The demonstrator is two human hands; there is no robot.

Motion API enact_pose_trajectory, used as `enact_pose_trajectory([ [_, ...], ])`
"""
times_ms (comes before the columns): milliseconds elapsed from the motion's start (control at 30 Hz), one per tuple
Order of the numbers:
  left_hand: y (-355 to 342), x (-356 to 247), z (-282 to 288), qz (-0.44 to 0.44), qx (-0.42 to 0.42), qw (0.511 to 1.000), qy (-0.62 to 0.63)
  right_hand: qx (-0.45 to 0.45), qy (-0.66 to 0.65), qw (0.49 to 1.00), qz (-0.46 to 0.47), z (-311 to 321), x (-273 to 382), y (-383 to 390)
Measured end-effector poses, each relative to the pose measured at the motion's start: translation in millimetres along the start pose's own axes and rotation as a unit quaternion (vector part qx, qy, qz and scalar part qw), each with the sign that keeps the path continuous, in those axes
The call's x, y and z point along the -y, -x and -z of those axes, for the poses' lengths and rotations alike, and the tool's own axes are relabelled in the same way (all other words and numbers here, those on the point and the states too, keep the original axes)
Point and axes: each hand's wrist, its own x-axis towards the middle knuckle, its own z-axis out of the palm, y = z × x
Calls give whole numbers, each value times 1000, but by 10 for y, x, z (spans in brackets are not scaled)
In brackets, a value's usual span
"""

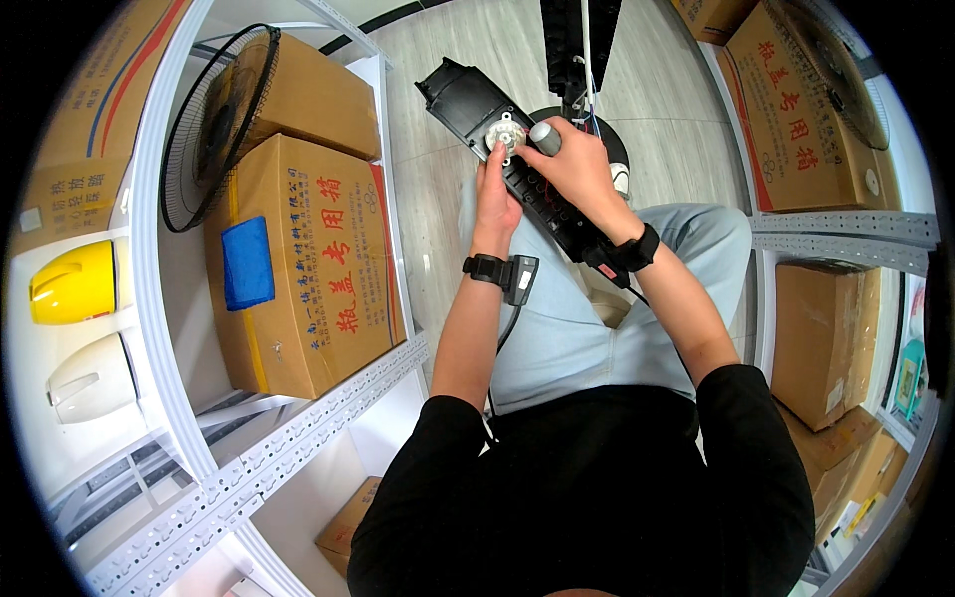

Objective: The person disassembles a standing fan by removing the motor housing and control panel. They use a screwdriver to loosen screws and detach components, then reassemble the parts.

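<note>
A long black plastic housing (453, 99) lies at a slant over my lap, with a round white plastic part (504, 135) on its upper section and red wires along its lower section. My left hand (494, 199) is closed at the housing's left edge, its thumb pressed on the white part. My right hand (582, 174) is closed on a short grey cylindrical handle (545, 136), likely a tool, beside the white part; its far end is hidden by my fingers. Behind them, a tall black column (567, 50) with a white tube and thin wires rises from a round black base.
White metal shelving (298, 443) flanks me with cardboard boxes (308, 269), (771, 119). A fan grille (189, 159) leans on the left boxes, near a yellow kettle-like item (70, 284) and a white one (90, 378). Another fan (836, 70) is at right.
</note>
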Motion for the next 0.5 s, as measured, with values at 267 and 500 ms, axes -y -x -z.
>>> enact_pose_trajectory([
  [267, 0, -21, -15, 18, 3, 1000, 8, 44, -229, 957, -174, 612, 179, -53],
  [500, 7, -17, -35, -3, 9, 1000, -6, -39, -84, 995, 36, 1291, 255, -158],
])
